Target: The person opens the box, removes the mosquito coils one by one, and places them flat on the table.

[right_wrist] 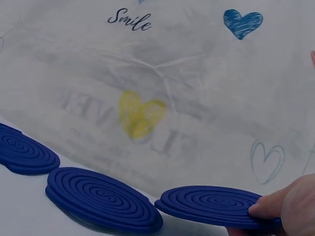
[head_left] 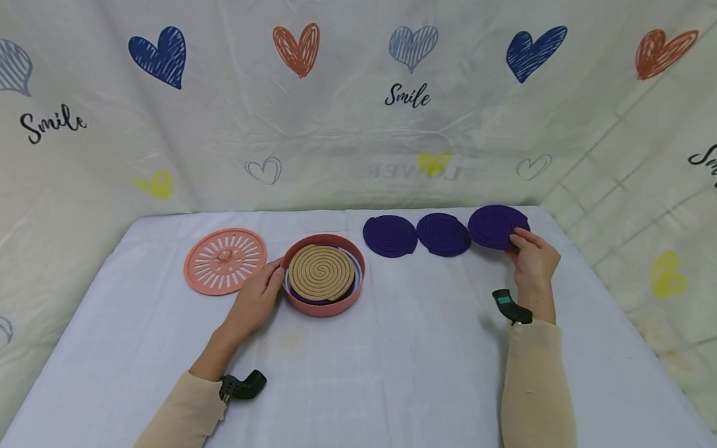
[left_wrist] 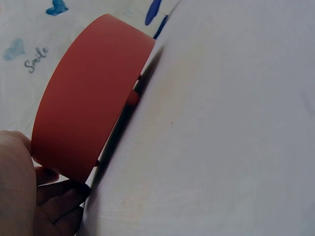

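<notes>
My right hand pinches a purple mosquito coil by its right edge, thumb on top. In the right wrist view this held coil looks blue and is close to the right end of a flat coil. My left hand grips the left side of a round coral-red box. Inside the box lies a tan mosquito coil on top of a purple one, with a pale rim around them. From the left wrist the box's side wall and small feet show, the left fingers near its lower edge.
Two more purple coils, one at left and one in the middle, lie in a row along the table's back edge. A slotted coral lid rests left of the box. A printed curtain hangs behind the white-covered table.
</notes>
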A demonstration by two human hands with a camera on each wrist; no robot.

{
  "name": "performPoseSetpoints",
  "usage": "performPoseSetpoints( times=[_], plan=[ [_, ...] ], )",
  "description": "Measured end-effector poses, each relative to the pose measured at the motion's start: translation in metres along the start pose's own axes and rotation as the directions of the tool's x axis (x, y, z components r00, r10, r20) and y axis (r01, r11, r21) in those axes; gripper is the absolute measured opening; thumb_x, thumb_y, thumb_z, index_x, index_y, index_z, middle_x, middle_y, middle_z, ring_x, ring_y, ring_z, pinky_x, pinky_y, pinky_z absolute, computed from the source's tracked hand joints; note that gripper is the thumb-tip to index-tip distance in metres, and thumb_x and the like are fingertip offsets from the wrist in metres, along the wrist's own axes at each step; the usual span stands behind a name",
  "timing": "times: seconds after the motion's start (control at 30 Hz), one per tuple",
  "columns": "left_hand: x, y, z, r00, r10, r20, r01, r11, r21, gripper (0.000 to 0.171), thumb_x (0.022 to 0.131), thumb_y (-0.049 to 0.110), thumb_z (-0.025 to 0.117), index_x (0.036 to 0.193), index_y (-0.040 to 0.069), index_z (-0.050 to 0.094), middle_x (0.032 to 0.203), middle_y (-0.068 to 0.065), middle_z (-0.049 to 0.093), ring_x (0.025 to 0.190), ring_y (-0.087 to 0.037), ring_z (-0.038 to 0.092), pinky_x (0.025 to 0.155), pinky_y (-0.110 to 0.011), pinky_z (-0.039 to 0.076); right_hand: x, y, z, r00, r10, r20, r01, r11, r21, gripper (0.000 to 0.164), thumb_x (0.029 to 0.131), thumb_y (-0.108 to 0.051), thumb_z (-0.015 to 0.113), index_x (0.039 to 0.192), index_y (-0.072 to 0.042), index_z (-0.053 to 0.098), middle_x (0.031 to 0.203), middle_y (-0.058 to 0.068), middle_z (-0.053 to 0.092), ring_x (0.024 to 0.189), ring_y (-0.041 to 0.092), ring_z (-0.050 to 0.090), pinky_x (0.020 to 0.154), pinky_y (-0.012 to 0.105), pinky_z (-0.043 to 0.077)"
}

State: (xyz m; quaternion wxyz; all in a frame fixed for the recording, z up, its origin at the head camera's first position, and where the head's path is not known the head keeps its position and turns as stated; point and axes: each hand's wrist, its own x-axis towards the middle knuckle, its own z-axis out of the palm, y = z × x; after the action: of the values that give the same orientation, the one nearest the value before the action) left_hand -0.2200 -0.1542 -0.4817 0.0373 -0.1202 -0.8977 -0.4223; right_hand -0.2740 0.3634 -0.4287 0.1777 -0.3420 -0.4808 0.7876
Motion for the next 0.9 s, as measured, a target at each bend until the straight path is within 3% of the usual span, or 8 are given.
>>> performPoseSetpoints(
  times=[0.47,0.73,0.9],
  plan=[
    [0.000,0.004,-0.001,1.000,-0.005,-0.011,0.005,1.000,-0.003,0.051,0.108,0.038,0.037,0.150,0.011,0.047,0.147,-0.010,0.056,0.141,-0.027,0.049,0.117,-0.050,0.039,0.008,0.003,-0.004,0.999,0.012,-0.033,-0.015,0.997,-0.074,0.025,0.090,0.005,0.067,0.110,-0.007,0.077,0.116,-0.005,0.056,0.110,0.008,0.056,0.063,0.020,0.057],
    [0.000,0.003,0.000,1.000,-0.003,-0.006,0.003,1.000,-0.003,0.053,0.109,0.040,0.036,0.151,0.010,0.045,0.149,-0.011,0.054,0.142,-0.027,0.047,0.117,-0.050,0.039,0.013,0.005,-0.006,0.999,-0.012,-0.040,0.009,0.997,-0.081,0.024,0.089,0.007,0.068,0.107,-0.006,0.077,0.112,-0.002,0.056,0.100,0.008,0.058,0.061,0.019,0.056],
    [0.000,0.002,0.000,1.000,-0.004,-0.003,0.004,1.000,-0.007,0.053,0.109,0.040,0.036,0.151,0.010,0.045,0.149,-0.011,0.054,0.143,-0.026,0.047,0.117,-0.050,0.039,0.013,0.006,-0.007,0.999,0.004,-0.039,-0.007,0.997,-0.076,0.025,0.089,0.007,0.068,0.109,-0.006,0.077,0.116,-0.003,0.057,0.110,0.009,0.057,0.064,0.019,0.057]
  ],
)
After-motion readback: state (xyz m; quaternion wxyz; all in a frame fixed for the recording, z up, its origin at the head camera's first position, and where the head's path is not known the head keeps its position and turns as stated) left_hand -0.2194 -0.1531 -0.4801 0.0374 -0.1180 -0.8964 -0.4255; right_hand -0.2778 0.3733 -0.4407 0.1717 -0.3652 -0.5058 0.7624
